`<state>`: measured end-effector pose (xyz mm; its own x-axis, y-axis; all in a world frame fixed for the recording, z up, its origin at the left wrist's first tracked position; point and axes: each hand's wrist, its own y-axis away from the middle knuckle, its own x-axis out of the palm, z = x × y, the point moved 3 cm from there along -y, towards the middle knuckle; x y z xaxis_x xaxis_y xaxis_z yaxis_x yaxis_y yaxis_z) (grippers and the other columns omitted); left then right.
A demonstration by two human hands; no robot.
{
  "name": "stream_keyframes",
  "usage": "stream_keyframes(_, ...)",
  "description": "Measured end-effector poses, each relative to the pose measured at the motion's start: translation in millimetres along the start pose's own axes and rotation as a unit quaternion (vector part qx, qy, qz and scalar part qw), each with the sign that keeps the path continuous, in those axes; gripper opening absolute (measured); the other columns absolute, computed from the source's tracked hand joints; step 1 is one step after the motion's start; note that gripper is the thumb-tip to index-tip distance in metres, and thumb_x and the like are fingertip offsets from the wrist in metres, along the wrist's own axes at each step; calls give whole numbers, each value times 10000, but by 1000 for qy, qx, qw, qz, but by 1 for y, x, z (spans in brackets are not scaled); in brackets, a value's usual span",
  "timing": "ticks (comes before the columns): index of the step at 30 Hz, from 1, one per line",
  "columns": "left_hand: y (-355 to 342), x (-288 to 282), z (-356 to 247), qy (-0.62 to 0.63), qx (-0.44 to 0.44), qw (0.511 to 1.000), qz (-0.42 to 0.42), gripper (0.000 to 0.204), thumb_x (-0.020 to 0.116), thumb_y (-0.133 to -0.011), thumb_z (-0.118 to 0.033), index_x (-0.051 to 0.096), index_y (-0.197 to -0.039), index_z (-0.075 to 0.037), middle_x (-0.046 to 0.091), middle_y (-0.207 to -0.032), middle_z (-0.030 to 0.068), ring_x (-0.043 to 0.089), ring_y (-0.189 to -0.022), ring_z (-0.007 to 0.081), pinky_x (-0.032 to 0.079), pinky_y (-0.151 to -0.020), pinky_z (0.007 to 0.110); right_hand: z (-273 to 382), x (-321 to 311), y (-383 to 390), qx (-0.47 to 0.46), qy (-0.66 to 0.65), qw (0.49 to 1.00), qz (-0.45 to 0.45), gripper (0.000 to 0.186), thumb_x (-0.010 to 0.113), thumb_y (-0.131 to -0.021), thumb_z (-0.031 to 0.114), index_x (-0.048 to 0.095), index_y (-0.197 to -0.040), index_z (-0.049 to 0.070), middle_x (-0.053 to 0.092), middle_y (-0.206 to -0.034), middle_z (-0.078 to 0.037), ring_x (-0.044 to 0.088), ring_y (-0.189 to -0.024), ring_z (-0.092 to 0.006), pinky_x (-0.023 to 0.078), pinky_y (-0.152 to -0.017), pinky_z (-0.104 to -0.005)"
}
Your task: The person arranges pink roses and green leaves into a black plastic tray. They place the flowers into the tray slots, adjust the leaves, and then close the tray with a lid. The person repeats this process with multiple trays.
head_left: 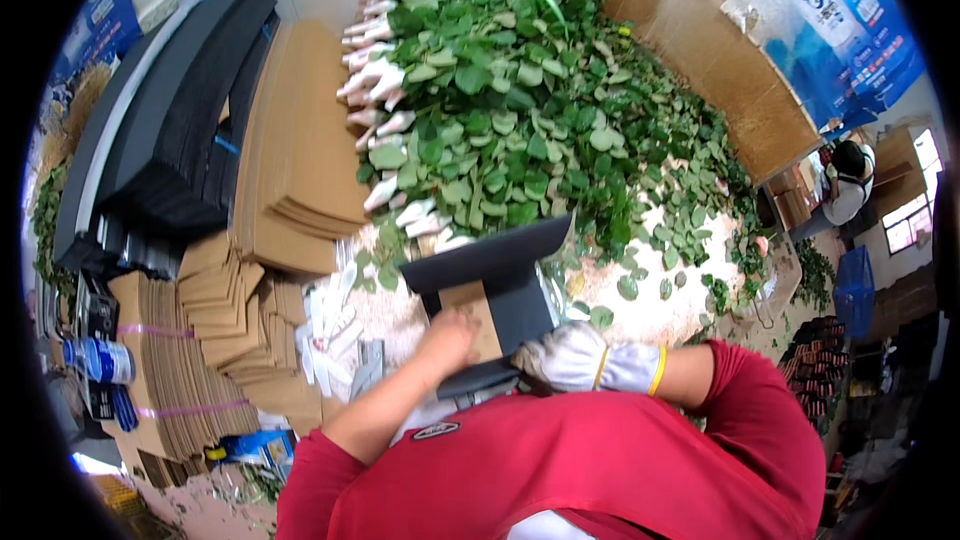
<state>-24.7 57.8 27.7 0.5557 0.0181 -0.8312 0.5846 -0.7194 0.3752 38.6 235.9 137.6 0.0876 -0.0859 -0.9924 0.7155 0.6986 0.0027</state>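
Observation:
In front of my chest lies a folded black cardboard sheet (520, 312), its far flap standing up. A brown cardboard piece (484, 325) rests on its inner face. My bare left hand (452, 342) is closed at the left side of the brown piece, fingers curled against it. My right hand (565, 355) wears a white and grey work glove with a yellow-edged cuff. It is closed at the black sheet's near right corner; its fingertips are partly hidden. Just beyond the sheet lie bunched leafy stems (520, 130), with pale wrapped flower heads (380, 80) pointing left.
Tall stacks of black sheets (180, 120) and brown cardboard (300, 140) stand at left, with folded brown pieces (185, 370) nearer me. White strips (328, 330) lie beside my left forearm. Loose leaves (650, 285) are scattered on the table. A person (848, 180) stands far right.

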Motion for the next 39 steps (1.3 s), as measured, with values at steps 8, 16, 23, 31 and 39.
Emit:
stream_keyframes(8, 0, 64, 13, -4, 104, 992, -70, 374, 524, -909, -197, 596, -1163, 68, 513, -1359, 270, 479, -1302, 376, 420, -1078, 387, -91, -47, -73, 18, -62, 993, -98, 453, 704, -796, 196, 608, -1214, 50, 671, -1066, -179, 642, -1059, -337, 520, -882, -421)
stream_keyframes(16, -12, 7, 16, 242, -11, 969, -40, 394, 532, -907, -214, 581, -1199, 47, 486, -1389, 269, 458, -1320, 389, 416, -1081, 403, -307, -120, -258, 130, 162, 964, -165, 503, 589, -805, 89, 492, -1298, 95, 505, -1244, -149, 476, -1149, -324, 387, -984, -475)
stream_keyframes(23, -30, 3, 22, 266, -46, 963, -18, 415, 539, -905, -228, 568, -1229, 29, 463, -1416, 269, 440, -1336, 400, 414, -1084, 416, -424, -51, -357, 274, 114, 954, -51, 347, 536, -855, 139, 661, -1171, 70, 662, -1161, -155, 590, -1162, -321, 344, -1060, -568)
stream_keyframes(31, -2, 22, 12, 261, -60, 963, -43, 441, 547, -903, -245, 553, -1265, 8, 436, -1447, 269, 420, -1355, 413, 411, -1088, 432, -270, -123, -255, 143, 514, 823, -194, 196, 582, -807, 170, 645, -956, 59, 629, -917, -100, 605, -895, -268, 473, -863, -411)
stream_keyframes(39, 6, 18, 12, 153, 62, 982, -88, 347, 620, -848, -117, 632, -1165, 26, 535, -1369, 225, 518, -1260, 377, 447, -1048, 407, -327, -57, -207, 289, 122, 948, 51, 217, 699, -760, 143, 740, -959, 68, 729, -1021, -149, 709, -965, -274, 568, -824, -373)
